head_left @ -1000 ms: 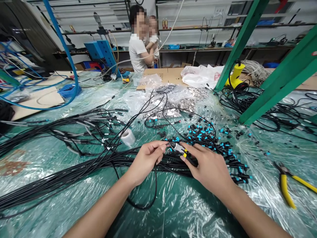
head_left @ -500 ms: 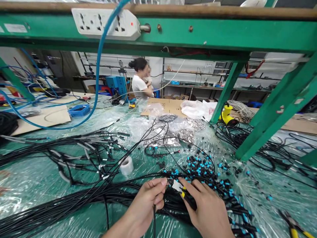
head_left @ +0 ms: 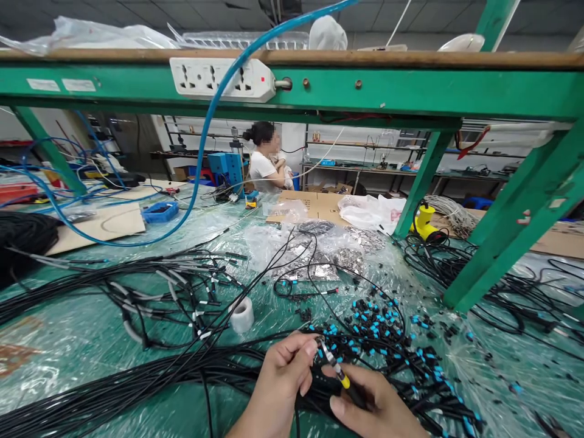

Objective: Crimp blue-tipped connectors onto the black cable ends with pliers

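Note:
My left hand (head_left: 286, 378) pinches the end of a black cable (head_left: 297, 420), whose free length hangs below the fingers. In my right hand (head_left: 371, 398) is a pair of pliers (head_left: 343, 382) with yellow-and-black handles. The pliers' metal jaws reach up to the cable end at my left fingertips; whether they grip it I cannot tell. Under and behind both hands runs a thick bundle of black cables (head_left: 150, 383). A heap of small black connectors with blue parts (head_left: 371, 319) lies just beyond my right hand.
A roll of clear tape (head_left: 241, 315) stands left of my hands. Bags of small metal parts (head_left: 310, 261) lie farther back. A green post (head_left: 506, 231) rises at the right, and a green beam with a power strip (head_left: 221, 79) crosses above. A person (head_left: 265, 159) is beyond the bench.
My right hand has turned, and the pliers now point more steeply at the cable end. My left hand still pinches the cable. The camera view has tilted up and shifted left.

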`<state>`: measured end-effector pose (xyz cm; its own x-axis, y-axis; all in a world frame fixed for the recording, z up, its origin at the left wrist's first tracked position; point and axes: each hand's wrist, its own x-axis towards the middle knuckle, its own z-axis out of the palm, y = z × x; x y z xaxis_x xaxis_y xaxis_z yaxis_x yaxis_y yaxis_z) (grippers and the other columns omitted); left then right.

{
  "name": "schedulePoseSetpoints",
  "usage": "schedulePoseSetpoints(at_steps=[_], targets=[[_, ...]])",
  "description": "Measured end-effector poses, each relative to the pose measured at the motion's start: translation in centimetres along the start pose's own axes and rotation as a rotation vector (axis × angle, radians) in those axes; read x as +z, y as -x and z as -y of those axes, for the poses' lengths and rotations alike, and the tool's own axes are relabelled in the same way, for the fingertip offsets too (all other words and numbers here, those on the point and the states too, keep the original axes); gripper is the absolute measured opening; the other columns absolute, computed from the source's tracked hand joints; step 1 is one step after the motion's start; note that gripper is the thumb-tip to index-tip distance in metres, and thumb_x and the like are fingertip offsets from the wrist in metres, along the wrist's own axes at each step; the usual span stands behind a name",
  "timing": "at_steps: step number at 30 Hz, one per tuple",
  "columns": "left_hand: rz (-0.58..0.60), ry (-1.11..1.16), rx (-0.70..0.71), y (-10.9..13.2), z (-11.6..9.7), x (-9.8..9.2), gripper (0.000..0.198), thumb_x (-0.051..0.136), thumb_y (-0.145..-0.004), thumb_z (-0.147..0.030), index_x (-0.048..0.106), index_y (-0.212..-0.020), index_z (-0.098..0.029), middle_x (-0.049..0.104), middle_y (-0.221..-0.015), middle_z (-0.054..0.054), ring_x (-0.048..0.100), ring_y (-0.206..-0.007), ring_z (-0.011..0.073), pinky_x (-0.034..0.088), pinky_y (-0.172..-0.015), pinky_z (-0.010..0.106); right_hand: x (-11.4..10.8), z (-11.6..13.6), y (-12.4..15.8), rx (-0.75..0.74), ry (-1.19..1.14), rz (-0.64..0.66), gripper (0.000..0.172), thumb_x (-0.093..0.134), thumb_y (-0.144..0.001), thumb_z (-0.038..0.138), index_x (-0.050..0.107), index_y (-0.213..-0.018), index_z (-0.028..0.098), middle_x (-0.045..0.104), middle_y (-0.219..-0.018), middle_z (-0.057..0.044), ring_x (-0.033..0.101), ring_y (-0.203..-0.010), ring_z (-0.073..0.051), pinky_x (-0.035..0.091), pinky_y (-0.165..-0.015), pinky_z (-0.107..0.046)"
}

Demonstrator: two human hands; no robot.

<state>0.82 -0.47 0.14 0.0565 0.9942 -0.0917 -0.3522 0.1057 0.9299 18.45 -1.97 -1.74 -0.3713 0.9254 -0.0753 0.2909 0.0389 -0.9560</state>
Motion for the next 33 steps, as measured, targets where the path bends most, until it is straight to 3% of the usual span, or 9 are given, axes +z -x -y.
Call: schedulePoseSetpoints(at_steps=[4,8,11,14,17,22,26,30,33], targets=[[0.009,-0.056,0.01,0.0,-0.1,-0.2,0.032,0.072,-0.077,-0.046,0.076,-0.086,-0.015,0.046,-0.062,-0.002,0.03,-0.049,0.0061,0.023,-0.046,0.022,-0.1,0.2,0.1,0.134,-0.148,0.081,0.062,0.062,-0.076,0.065,0.065,-0.121,0.024,0.068,-0.087,-0.005,0.058,-0.064,-0.017,0.048,-0.061,-0.028],[0.063,-0.098,0.027,-0.1,-0.1,-0.3,0.033,0.068,-0.082,-0.044,0.076,-0.093,-0.014,0.04,-0.055,-0.005,0.03,-0.049,0.0069,0.025,-0.048,0.022,0.2,1.0,-0.2,-0.028,0.073,-0.027,0.048,0.06,-0.082,0.056,0.069,-0.116,0.022,0.071,-0.098,-0.007,0.063,-0.087,-0.025,0.047,-0.091,-0.039],[0.063,-0.08,0.026,-0.4,0.1,-0.6,0.032,0.068,-0.082,-0.042,0.075,-0.096,-0.014,0.039,-0.053,-0.006,0.031,-0.049,0.0073,0.025,-0.049,0.023,0.1,1.3,0.0,-0.003,-0.005,0.009,0.056,0.058,-0.083,0.057,0.061,-0.128,0.023,0.065,-0.123,-0.009,0.062,-0.107,-0.028,0.041,-0.102,-0.041],[-0.016,-0.02,0.028,-0.9,0.1,-1.2,0.031,0.069,-0.082,-0.039,0.074,-0.098,-0.014,0.037,-0.05,-0.007,0.03,-0.049,0.0075,0.025,-0.049,0.022,-0.4,1.4,0.6,0.025,-0.077,0.204,0.081,0.065,-0.076,0.06,0.041,-0.145,0.024,0.04,-0.15,-0.008,0.039,-0.136,-0.03,0.031,-0.111,-0.043],[-0.092,0.055,0.03,-1.5,0.0,-1.9,0.029,0.071,-0.08,-0.037,0.074,-0.097,-0.014,0.038,-0.051,-0.007,0.029,-0.049,0.0076,0.027,-0.05,0.022,-0.8,1.6,1.0,0.024,-0.047,0.277,0.091,0.07,-0.071,0.06,0.034,-0.148,0.025,0.029,-0.155,-0.008,0.025,-0.143,-0.03,0.026,-0.113,-0.044],[-0.119,0.105,0.034,-1.9,-0.4,-2.3,0.027,0.074,-0.076,-0.034,0.074,-0.093,-0.014,0.042,-0.055,-0.005,0.033,-0.05,0.0075,0.028,-0.05,0.022,-0.5,1.0,0.6,0.022,-0.144,0.168,0.062,0.067,-0.077,0.052,0.053,-0.13,0.024,0.062,-0.12,-0.009,0.058,-0.113,-0.027,0.044,-0.098,-0.039],[-0.109,0.06,0.017,-1.8,-0.5,-2.0,0.031,0.074,-0.075,-0.034,0.074,-0.097,-0.012,0.04,-0.052,-0.006,0.033,-0.051,0.0082,0.029,-0.05,0.022,-0.5,1.4,0.4,0.035,-0.091,0.12,0.04,0.065,-0.08,0.051,0.065,-0.107,0.022,0.066,-0.095,-0.005,0.063,-0.092,-0.023,0.05,-0.084,-0.035],[-0.052,-0.073,0.04,-1.7,-0.5,-2.1,0.033,0.072,-0.077,-0.037,0.074,-0.097,-0.012,0.042,-0.056,-0.005,0.034,-0.05,0.0078,0.027,-0.05,0.023,-1.2,2.4,0.7,-0.016,-0.029,0.019,0.045,0.058,-0.086,0.054,0.063,-0.119,0.025,0.067,-0.105,-0.006,0.063,-0.101,-0.024,0.05,-0.091,-0.039],[-0.029,-0.165,0.067,-1.7,-0.6,-2.2,0.032,0.071,-0.078,-0.039,0.074,-0.095,-0.012,0.044,-0.062,-0.004,0.035,-0.05,0.0068,0.025,-0.049,0.023,-2.2,2.2,0.8,-0.118,0.222,-0.153,0.046,0.054,-0.09,0.051,0.056,-0.13,0.028,0.061,-0.123,-0.008,0.057,-0.115,-0.026,0.047,-0.098,-0.043]])
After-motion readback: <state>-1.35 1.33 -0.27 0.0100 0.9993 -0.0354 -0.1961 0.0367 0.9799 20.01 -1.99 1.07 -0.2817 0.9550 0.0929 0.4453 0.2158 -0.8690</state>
